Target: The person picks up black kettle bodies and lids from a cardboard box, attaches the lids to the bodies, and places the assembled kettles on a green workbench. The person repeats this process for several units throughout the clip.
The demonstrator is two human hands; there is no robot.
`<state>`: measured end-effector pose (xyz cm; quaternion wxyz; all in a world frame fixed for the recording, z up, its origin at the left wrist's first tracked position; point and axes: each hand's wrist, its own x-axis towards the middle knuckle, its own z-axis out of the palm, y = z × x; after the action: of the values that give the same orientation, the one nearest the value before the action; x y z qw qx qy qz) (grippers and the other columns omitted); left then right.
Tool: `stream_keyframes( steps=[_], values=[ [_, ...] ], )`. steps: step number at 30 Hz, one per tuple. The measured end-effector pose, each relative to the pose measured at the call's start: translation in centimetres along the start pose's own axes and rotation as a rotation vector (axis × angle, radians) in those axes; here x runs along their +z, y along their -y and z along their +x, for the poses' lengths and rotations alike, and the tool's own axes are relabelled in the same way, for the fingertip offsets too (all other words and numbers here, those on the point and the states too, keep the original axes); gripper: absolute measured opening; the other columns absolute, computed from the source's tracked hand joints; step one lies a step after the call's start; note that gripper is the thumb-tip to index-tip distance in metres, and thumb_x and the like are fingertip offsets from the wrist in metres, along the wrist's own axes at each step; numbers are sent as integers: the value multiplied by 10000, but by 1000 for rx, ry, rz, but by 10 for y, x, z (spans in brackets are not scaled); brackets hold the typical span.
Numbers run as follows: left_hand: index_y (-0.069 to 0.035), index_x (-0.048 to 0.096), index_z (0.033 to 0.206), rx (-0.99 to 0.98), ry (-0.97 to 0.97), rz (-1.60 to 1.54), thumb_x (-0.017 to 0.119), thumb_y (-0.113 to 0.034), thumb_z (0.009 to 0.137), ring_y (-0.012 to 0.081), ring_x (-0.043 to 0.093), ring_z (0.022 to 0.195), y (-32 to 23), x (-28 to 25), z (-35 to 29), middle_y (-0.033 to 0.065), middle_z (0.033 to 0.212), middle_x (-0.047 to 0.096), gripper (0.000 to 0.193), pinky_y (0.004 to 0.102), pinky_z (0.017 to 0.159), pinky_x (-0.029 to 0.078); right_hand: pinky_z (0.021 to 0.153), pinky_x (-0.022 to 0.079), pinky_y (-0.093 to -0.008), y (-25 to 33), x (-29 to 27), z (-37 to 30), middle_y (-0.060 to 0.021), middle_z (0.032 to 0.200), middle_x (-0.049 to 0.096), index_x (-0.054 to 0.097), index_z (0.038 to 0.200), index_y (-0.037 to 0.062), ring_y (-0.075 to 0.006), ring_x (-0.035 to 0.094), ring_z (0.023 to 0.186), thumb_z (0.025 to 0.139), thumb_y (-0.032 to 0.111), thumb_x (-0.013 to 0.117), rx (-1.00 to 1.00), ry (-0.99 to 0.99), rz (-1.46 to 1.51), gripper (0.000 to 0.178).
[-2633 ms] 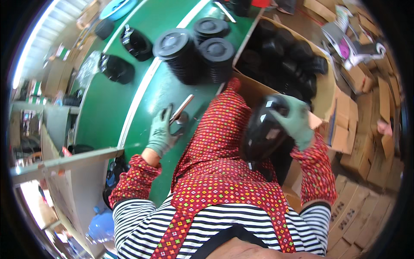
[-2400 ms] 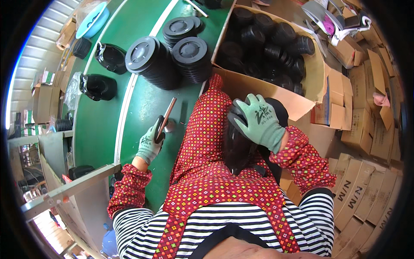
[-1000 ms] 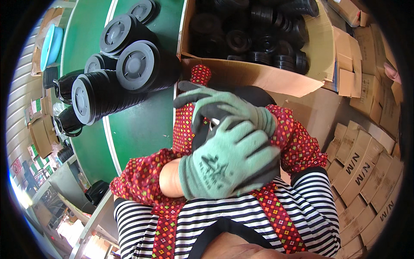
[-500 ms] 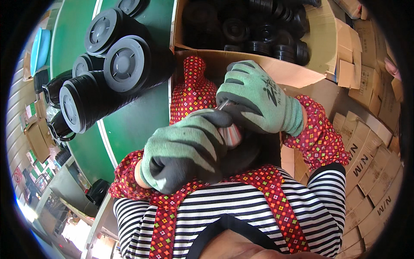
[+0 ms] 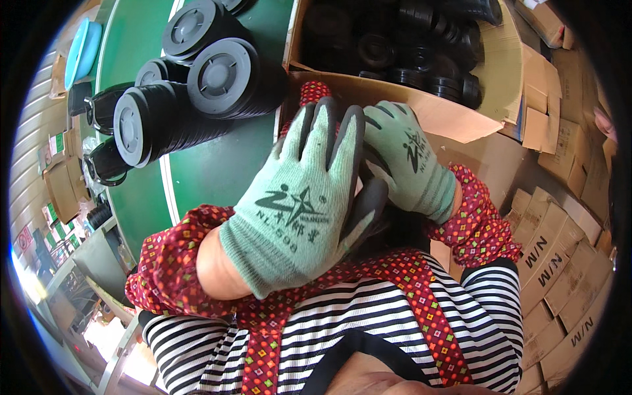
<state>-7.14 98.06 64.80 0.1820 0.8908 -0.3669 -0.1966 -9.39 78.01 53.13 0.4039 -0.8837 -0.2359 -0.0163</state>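
Note:
My left hand (image 5: 299, 201), in a green glove with a dark coated palm, is raised close to the camera, its back toward me and its fingers stretched up together. Right behind it my right hand (image 5: 407, 164), in the same kind of glove, curls over a black round part (image 5: 398, 230) held above my lap. That part is mostly hidden by both hands. Whether my left hand grips it or only lies against it is hidden.
Stacks of black round lids (image 5: 217, 79) lie on their sides on the green table (image 5: 210, 171) to my left. An open cardboard box (image 5: 421, 108) full of black parts stands ahead. Flat cartons (image 5: 553, 257) pile up on the right. A blue basin (image 5: 82, 49) sits far left.
My left hand turned from palm up to back up and its fingers straightened. The right hand slid slightly to the right behind it. The view dipped closer to my lap.

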Motion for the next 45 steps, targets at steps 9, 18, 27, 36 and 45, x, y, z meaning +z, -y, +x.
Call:
stream_keyframes(
  steps=[9,18,27,36,45],
  values=[
    [19,652,1323,-254,241,-311,560,-279,1076,430,727,939,41,8,28,262,1007,737,398,466,787,562,896,440,-488,40,-24,-8,-156,1130,626,657,1256,59,-365,606,1039,866,269,727,205,136,-234,448],
    [14,738,1015,246,84,-429,674,-170,927,375,704,683,104,56,61,200,771,710,213,379,654,559,793,527,-438,73,-54,-6,-118,1084,620,648,1385,90,-300,640,935,883,262,763,306,326,-504,542],
    [-49,753,1008,265,-152,-428,701,-264,905,395,693,754,118,85,65,174,838,723,244,423,692,553,702,498,-394,49,-36,-6,-72,909,603,639,1410,24,-243,637,820,928,297,669,141,190,-630,555],
    [19,742,1075,-56,-609,-360,703,-82,953,362,731,807,127,72,-32,208,878,720,163,377,731,560,1218,332,-607,50,-25,-43,-176,1502,572,656,1423,80,-402,512,1402,793,247,836,-98,-133,-178,676],
    [-131,743,961,-671,-584,4,715,-275,949,398,698,839,205,193,-179,134,878,721,147,483,726,544,1071,478,-460,24,26,-61,-173,1274,664,686,1267,20,-382,621,1201,839,250,851,39,-277,-21,513]
  ],
)
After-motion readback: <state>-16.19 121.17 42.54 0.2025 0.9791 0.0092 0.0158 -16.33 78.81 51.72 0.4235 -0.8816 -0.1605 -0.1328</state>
